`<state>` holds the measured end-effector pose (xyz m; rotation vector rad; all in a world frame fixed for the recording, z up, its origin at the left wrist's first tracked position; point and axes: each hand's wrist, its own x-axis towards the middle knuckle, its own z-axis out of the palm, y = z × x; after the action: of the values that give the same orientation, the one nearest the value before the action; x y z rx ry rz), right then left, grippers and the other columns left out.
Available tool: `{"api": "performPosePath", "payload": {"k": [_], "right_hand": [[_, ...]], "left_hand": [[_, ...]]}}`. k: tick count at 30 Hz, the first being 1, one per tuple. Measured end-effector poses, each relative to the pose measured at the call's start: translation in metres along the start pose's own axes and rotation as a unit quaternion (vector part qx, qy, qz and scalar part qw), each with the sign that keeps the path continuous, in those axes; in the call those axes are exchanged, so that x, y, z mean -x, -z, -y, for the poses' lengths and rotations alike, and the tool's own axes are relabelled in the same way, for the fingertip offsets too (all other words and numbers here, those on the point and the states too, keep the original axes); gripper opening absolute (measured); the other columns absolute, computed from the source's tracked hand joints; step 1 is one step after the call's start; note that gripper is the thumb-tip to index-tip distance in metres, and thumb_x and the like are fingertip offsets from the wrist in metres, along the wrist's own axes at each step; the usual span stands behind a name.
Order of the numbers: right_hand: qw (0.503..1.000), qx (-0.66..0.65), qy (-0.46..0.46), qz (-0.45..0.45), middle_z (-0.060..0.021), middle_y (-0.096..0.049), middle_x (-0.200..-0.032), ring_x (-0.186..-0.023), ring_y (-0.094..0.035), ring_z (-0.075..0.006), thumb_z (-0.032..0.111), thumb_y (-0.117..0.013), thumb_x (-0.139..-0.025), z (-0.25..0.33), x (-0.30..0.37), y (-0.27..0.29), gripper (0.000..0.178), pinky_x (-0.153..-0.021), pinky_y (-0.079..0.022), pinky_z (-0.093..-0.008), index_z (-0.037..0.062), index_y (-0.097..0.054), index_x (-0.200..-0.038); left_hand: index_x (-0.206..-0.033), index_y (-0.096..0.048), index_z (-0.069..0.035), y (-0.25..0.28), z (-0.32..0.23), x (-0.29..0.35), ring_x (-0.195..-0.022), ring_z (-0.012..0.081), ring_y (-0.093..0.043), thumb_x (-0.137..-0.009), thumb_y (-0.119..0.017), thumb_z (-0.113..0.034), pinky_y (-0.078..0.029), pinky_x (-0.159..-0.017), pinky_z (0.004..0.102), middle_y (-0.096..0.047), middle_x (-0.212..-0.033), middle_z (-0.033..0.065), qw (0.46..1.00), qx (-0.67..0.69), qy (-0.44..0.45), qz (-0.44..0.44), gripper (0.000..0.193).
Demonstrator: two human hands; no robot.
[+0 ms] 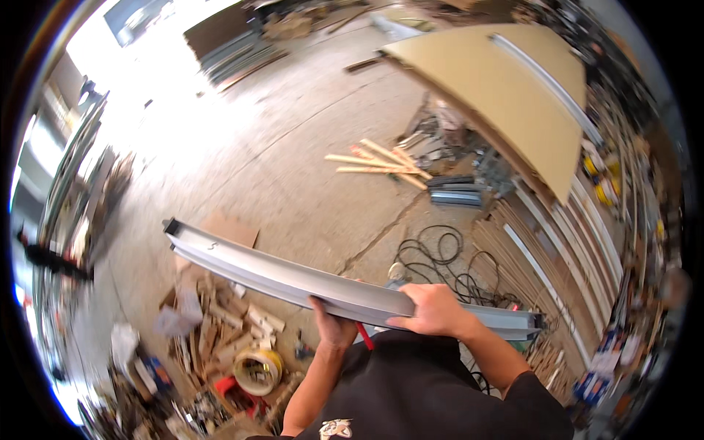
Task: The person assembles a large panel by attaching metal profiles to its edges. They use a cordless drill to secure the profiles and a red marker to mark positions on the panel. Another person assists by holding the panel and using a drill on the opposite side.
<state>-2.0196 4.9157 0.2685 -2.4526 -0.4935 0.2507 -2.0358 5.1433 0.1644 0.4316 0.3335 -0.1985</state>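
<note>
A long silver-grey metal channel (271, 268) with dark ends crosses in front of my body, from the left of the view to the lower right. My left hand (335, 328) supports its near side, with the thumb up against the edge and the other fingers hidden beneath. Over the top, my right hand (434, 309) is wrapped round the channel further right. A thin red piece (365, 336), perhaps a tool handle, sticks out beside my left hand; I cannot make out what it belongs to. A small dark mark shows near the channel's left end.
Wood offcuts and a yellow tape roll (258, 371) lie at lower left. Black cable (440, 253) coils on the floor ahead, near wooden strips (378, 163). A large beige board (506, 88) and stacked long strips (557, 257) fill the right side.
</note>
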Motion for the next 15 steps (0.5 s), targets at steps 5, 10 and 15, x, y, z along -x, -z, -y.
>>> {"api": "performPosePath", "payload": {"k": [5, 10, 15], "right_hand": [[0.94, 0.042, 0.2, -0.274, -0.0148, -0.07, -0.102, -0.094, -0.069, -0.0301, 0.011, -0.076, -0.083, -0.022, -0.025, 0.001, 0.016, -0.079, -0.055, -0.0412, 0.0044, -0.065, -0.093], [0.979, 0.096, -0.077, -0.164, -0.0126, -0.067, -0.089, -0.084, -0.068, -0.0293, 0.027, -0.075, -0.086, -0.094, -0.025, 0.015, 0.026, -0.073, -0.056, -0.0403, 0.0048, -0.065, -0.097], [0.968, 0.068, -0.167, -0.172, -0.017, -0.069, -0.073, -0.064, -0.071, -0.0346, 0.019, -0.065, -0.095, -0.152, -0.063, 0.026, 0.031, -0.056, -0.055, -0.045, -0.0015, -0.064, -0.118]], "left_hand": [[-0.141, -0.049, -0.01, -0.061, 0.038, -0.128, -0.129, 0.0306, -0.051, -0.09, -0.051, -0.082, -0.036, -0.115, 0.0489, -0.057, -0.137, 0.0089, 0.994, -0.017, -0.011, -0.111, 0.088], [-0.144, -0.047, -0.009, -0.128, 0.095, -0.198, -0.132, 0.0326, -0.048, -0.09, -0.049, -0.083, -0.033, -0.116, 0.0498, -0.055, -0.14, 0.01, 0.995, -0.048, 0.04, -0.078, 0.091], [-0.152, -0.039, -0.01, -0.178, 0.138, -0.246, -0.137, 0.0334, -0.044, -0.092, -0.051, -0.08, -0.031, -0.118, 0.0487, -0.048, -0.15, 0.0101, 0.989, -0.038, 0.107, -0.093, 0.093]]}}
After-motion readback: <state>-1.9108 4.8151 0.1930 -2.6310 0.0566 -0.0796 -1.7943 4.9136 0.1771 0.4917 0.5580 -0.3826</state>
